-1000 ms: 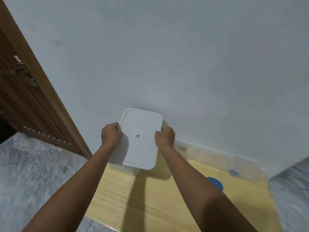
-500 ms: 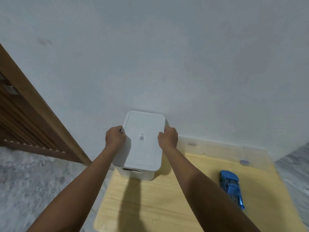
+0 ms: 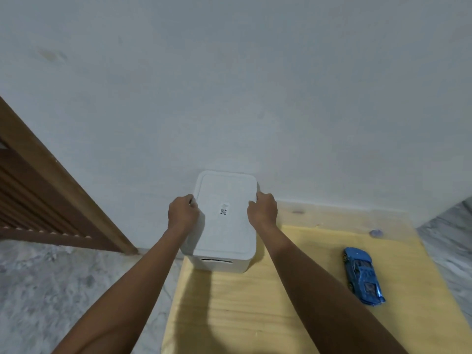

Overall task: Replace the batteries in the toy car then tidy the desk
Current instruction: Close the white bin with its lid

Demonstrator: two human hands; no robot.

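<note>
Two hands hold the white storage box [image 3: 224, 223] at the far left corner of the tabletop [image 3: 293, 315], close against the wall [image 3: 229, 85]. Your left hand [image 3: 182, 213] grips its left edge and your right hand [image 3: 263, 210] grips its right edge, fingers curled over the lid rim on each side; the fingertips themselves are tucked out of sight. The box's long axis runs away from you toward the wall, and a slot handle [image 3: 216, 260] faces you on the near end. Its lid is on, so you cannot tell what is inside.

The blue toy car [image 3: 362, 274] lies well apart to the right of the box, on the tabletop, its long axis running roughly near-to-far and angled slightly. Your right hand is the nearer one to it. A small bluish object [image 3: 376, 233] sits near the far right edge, too blurred to identify.

Judging from this, you seem to be on the tidying part, settling the box in place.
</note>
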